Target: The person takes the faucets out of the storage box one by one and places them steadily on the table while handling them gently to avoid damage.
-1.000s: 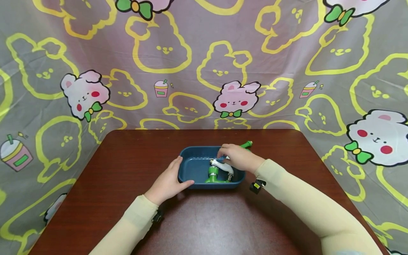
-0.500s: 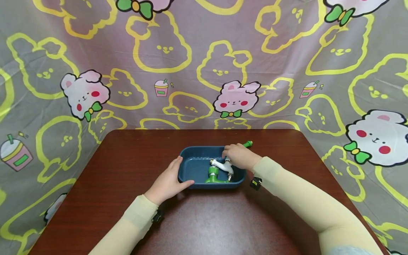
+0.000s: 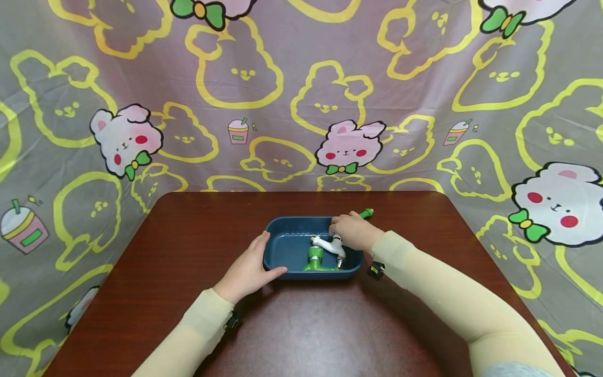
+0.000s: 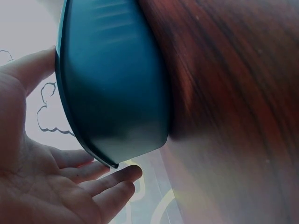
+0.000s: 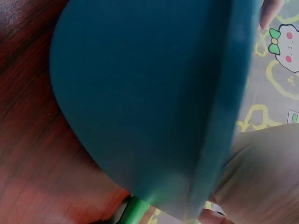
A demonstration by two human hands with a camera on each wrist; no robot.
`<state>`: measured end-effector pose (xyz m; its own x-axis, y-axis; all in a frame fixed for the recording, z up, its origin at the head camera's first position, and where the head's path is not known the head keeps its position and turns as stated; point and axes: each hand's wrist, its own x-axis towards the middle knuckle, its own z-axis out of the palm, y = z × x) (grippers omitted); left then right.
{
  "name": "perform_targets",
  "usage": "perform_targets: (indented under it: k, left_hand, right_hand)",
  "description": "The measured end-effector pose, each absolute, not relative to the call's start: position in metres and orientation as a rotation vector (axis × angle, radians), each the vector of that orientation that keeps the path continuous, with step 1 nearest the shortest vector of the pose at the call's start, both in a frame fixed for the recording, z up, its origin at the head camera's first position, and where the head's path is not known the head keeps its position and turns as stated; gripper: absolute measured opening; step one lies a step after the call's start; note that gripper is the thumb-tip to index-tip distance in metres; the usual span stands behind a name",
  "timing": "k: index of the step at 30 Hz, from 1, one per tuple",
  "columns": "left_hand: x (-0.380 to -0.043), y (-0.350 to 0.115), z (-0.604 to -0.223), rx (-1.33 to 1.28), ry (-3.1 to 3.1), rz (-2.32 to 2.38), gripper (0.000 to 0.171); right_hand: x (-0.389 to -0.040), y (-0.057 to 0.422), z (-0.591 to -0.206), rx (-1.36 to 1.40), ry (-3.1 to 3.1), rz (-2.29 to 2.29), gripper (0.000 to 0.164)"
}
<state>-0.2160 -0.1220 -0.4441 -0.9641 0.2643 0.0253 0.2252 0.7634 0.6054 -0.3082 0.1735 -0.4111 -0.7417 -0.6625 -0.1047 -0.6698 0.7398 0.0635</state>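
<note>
A dark blue rectangular basin (image 3: 297, 275) stands on the table, with a white tap (image 3: 332, 246) and a green tap-like piece (image 3: 315, 256) in its right half. My left hand (image 3: 247, 269) rests against the basin's left end, thumb over the front rim. In the left wrist view its fingers (image 4: 114, 182) stretch out along the rim. My right hand (image 3: 355, 232) reaches over the basin's back right corner, fingers bent down inside, right at the top of the white tap. Its fingertips are hidden, so I cannot tell whether they grip the tap.
Behind the basin's right corner, a green tube-like piece (image 3: 366, 212) with a brass-coloured end pokes out past my right hand. The brown wooden table (image 3: 202, 225) ends at a patterned cloth (image 3: 282, 104) hung behind and along the sides.
My right hand has shifted slightly right over the basin, uncovering more of the white tap's upper part; over the last half second it is nearly still. My left hand and the basin stay put.
</note>
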Motion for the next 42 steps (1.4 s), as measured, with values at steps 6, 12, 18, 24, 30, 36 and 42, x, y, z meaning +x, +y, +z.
perform_targets:
  k: [6,12,18,24,30,36,42]
  left_hand:
    - [-0.216,-0.122,-0.445,0.411,2.898,0.979,0.104]
    - [-0.216,-0.122,-0.446,0.414,2.897,0.981,0.104]
    - [-0.217,-0.123,-0.447,0.415,2.902,0.974,0.105]
    - [-0.217,-0.123,-0.447,0.404,2.895,0.963,0.106]
    - [-0.216,-0.124,-0.447,0.399,2.889,0.965,0.106]
    - [-0.217,-0.123,-0.447,0.398,2.892,0.968,0.105]
    - [-0.217,-0.123,-0.447,0.409,2.900,0.966,0.104]
  right_hand:
    - [-0.310,0.176,-0.417,-1.084,2.867,0.145,0.025]
    - [-0.310,0.176,-0.417,-1.104,2.853,0.110,0.025]
    - [-0.313,0.177,-0.418,-1.121,2.839,0.108,0.026]
    - [-0.314,0.178,-0.419,-1.157,2.828,0.143,0.025]
    - [-0.313,0.178,-0.416,-1.185,2.801,0.146,0.026]
    - [-0.314,0.182,-0.413,-1.212,2.788,0.157,0.028]
    - [-0.316,0.186,-0.413,-1.260,2.807,0.188,0.028]
